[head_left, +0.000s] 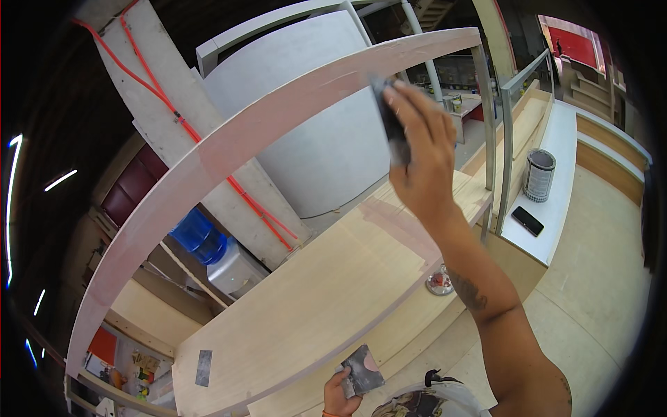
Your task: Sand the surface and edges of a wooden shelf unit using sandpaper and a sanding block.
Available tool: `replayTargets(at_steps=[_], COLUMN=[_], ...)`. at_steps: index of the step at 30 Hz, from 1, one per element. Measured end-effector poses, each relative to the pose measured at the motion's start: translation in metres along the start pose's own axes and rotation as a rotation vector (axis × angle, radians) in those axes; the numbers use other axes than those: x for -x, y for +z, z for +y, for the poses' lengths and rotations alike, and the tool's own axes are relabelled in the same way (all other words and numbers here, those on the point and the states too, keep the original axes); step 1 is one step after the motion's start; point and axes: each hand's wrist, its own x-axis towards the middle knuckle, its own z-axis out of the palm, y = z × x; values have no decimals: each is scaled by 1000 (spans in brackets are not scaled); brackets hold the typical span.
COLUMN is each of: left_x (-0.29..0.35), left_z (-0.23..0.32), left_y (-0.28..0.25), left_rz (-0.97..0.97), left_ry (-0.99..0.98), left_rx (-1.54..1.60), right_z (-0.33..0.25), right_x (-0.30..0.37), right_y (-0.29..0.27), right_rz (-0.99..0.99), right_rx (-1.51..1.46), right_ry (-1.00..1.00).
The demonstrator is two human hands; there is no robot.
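My right hand [429, 156] is raised and wrapped round a dark flat putty scraper [390, 125], blurred by motion. Its upper edge is at the curved panel [257, 115], which is coated in pinkish filler; I cannot tell whether they touch. Low in front of me, my left hand [340, 395] grips a grey, stained putty plate [361, 372] with a pink patch of filler near one side. Below the arch lies a pale wooden board [299, 306] with a pink smear at its right end. A grey rectangular blade [203, 368] rests on its left end.
A round metal lid or tin [439, 281] sits at the board's front edge. On the white counter at right stand a paint can [539, 175] and a black phone [527, 221]. A metal upright [485, 125] supports the arch. Behind are a concrete column [229, 167] and a water dispenser [236, 270].
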Motion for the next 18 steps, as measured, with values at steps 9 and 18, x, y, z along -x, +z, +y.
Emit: replayTargets(at_steps=[9,18], left_x=[-1,-1], left_z=[-4,-7], left_y=[-3,3], left_rz=[14,-5], left_ry=[23,7], left_rx=[5,10], right_z=[-54,-8], right_x=[-8,3], right_y=[14,8], right_rz=[-126,-62], right_rx=[-62,-10], right_ry=[-8,-238])
